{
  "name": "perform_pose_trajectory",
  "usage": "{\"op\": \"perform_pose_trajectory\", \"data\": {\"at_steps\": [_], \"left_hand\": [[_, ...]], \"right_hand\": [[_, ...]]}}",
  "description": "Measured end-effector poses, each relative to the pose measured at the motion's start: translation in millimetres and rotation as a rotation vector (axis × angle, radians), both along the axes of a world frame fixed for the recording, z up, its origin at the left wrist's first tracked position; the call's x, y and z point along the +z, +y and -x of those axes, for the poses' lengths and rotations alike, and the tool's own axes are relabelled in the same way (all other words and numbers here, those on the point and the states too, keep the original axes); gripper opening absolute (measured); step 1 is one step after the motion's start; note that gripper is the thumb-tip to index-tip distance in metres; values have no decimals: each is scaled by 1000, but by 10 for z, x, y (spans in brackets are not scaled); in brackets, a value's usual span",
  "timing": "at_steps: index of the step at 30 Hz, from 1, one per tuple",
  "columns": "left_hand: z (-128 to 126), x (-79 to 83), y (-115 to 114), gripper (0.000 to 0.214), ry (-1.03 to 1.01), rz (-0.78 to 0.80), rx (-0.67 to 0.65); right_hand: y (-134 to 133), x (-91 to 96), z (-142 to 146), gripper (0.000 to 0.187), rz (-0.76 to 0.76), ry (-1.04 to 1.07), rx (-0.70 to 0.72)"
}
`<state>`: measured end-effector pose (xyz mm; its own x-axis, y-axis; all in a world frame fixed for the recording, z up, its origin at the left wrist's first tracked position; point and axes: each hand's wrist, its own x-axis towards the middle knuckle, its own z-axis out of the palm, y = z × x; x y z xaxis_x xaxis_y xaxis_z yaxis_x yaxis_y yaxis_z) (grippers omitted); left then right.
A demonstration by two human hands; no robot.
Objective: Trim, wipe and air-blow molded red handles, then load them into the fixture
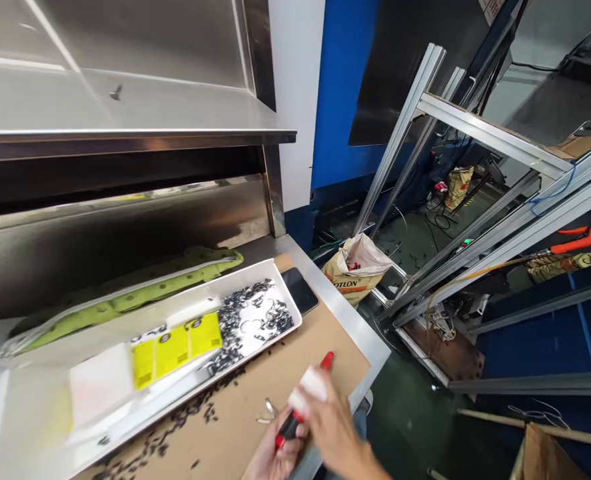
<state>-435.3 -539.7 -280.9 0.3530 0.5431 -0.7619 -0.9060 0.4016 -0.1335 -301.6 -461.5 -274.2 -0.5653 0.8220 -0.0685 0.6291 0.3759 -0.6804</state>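
Note:
My left hand (275, 453), at the front edge of the table, is closed around a red-and-black handle-like piece (289, 430). My right hand (338, 427) is just to its right, its fingers closed on a small white pad (309, 392). The pad lies over the middle of the red-and-black piece, and a red tip (328, 361) shows beyond it. Motion blur and the fingers hide the exact kind of both. Beside my left hand, a small silver metal tool (269, 412) lies on the brown board.
A long white tray (295, 319) holds black bits (230, 327) and yellow-labelled packets (178, 350). More black bits lie along its front. A phone (300, 291) lies by its right end. An open paper sack (358, 267) and a metal frame (400, 127) stand right of the table.

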Motion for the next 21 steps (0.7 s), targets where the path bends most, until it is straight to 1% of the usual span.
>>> {"op": "perform_pose_trajectory", "data": {"at_steps": [1, 2, 3, 6, 8, 10, 13, 15, 17, 19, 21], "left_hand": [[12, -14, 0, 34, 17, 6, -14], [23, -24, 0, 33, 34, 9, -30], [32, -28, -1, 30, 54, 7, -45], [53, -17, -12, 19, 132, -5, -76], [62, 2, -31, 17, 183, -6, -86], [65, 14, -46, 15, 215, -3, -98], [50, -1, -39, 10, 247, -1, -103], [29, -25, -25, 5, 274, 0, -87], [8, -42, -19, 14, 306, 1, -63], [-3, -43, -19, 19, 324, -6, -66], [-2, -29, -18, 22, 331, -23, -89]], "right_hand": [[-40, -4, 14, 45, 3, -6, 36], [-39, -13, 17, 46, 1, -18, 39], [4, -29, 8, 45, -8, -28, 0], [251, -108, -93, 45, -34, -52, -150], [363, -142, -205, 44, -36, -54, -195], [363, -123, -313, 43, -37, -48, -221], [188, -2, -368, 43, -51, -31, -252], [22, 96, -301, 41, -50, 1, -165], [-90, 154, -188, 41, -35, 29, 11], [-87, 143, -88, 43, -18, 21, 122], [-8, 70, -36, 44, -24, 5, 83]]}}
